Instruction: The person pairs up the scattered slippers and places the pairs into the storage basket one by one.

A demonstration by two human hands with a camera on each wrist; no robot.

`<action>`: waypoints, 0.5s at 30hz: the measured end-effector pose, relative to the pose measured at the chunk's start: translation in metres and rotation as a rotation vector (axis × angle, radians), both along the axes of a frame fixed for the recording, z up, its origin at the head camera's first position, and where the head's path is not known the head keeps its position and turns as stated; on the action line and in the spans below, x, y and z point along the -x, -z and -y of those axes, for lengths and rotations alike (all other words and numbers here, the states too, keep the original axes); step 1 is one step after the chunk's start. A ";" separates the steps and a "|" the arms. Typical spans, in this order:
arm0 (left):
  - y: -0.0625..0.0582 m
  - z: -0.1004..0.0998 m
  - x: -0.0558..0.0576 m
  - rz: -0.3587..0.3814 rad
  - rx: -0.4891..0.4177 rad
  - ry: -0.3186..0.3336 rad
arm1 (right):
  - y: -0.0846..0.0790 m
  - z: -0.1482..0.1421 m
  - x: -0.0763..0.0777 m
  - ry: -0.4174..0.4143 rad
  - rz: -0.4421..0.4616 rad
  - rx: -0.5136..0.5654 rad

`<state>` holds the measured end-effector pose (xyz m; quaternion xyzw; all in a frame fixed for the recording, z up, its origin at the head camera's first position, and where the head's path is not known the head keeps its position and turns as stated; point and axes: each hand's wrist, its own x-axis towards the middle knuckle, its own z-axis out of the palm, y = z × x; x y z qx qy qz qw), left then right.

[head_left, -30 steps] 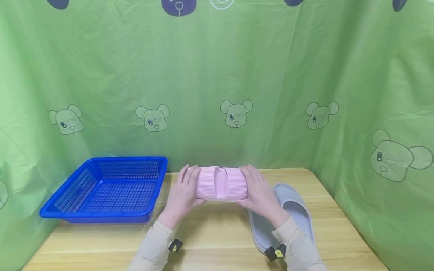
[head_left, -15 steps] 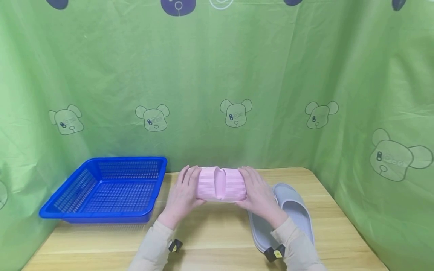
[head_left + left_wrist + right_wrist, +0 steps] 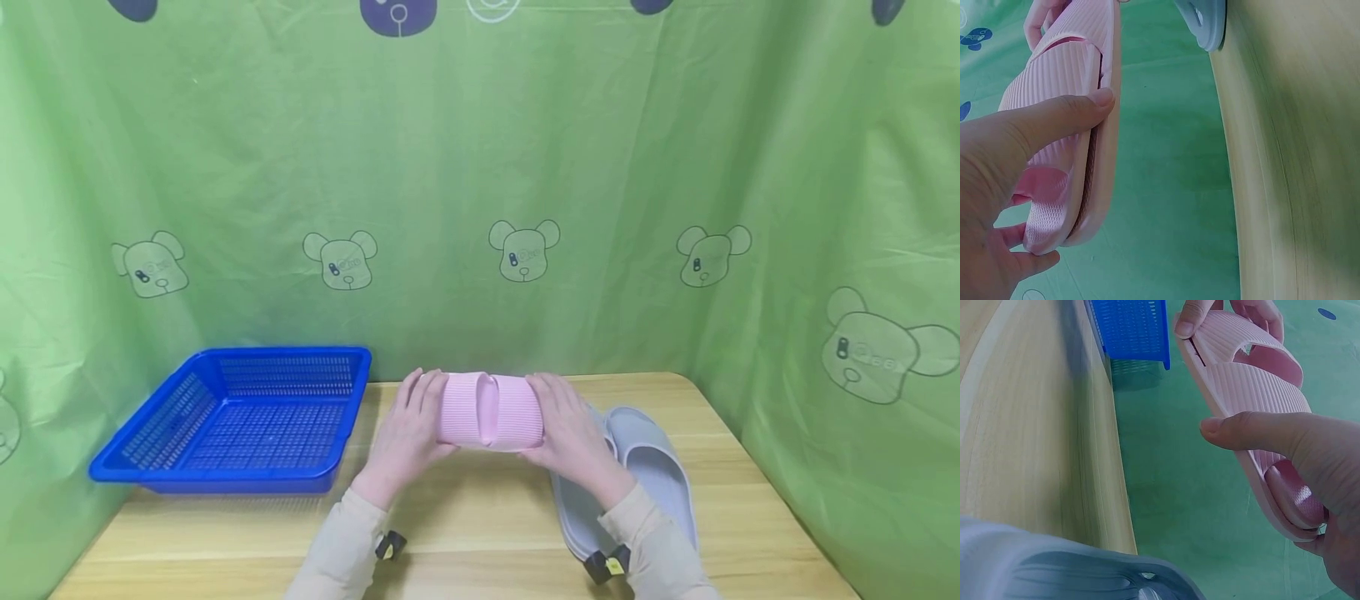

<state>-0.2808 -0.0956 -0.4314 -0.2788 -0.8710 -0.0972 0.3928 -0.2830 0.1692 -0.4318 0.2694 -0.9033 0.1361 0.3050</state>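
Note:
A pair of pink slippers (image 3: 517,412), fitted together with their ribbed straps side by side, is held up above the table between both hands. My left hand (image 3: 408,433) grips one end; in the left wrist view its thumb (image 3: 1075,119) presses along the side and the fingers reach behind. The other end is gripped by my right hand (image 3: 573,433), its thumb (image 3: 1247,431) lying across the edge of the sole. Under the right forearm a pair of grey slippers (image 3: 660,475) lies on the table, partly hidden by the sleeve.
On the left of the wooden table (image 3: 465,533) stands a blue plastic basket (image 3: 232,475) with mesh walls and nothing in it. A green curtain (image 3: 450,167) with bear-head prints surrounds the table at the back and sides.
The pink slippers have dropped very slightly, and the right hand has shifted a little to the left. The basket and the grey slippers have stayed put.

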 end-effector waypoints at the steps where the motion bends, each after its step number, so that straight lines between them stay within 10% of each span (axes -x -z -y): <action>1: 0.000 0.000 0.000 -0.001 0.000 -0.001 | 0.000 0.000 0.000 -0.002 0.000 0.005; 15: -0.001 0.001 -0.001 0.067 -0.012 0.007 | 0.001 0.000 -0.001 -0.005 0.036 0.024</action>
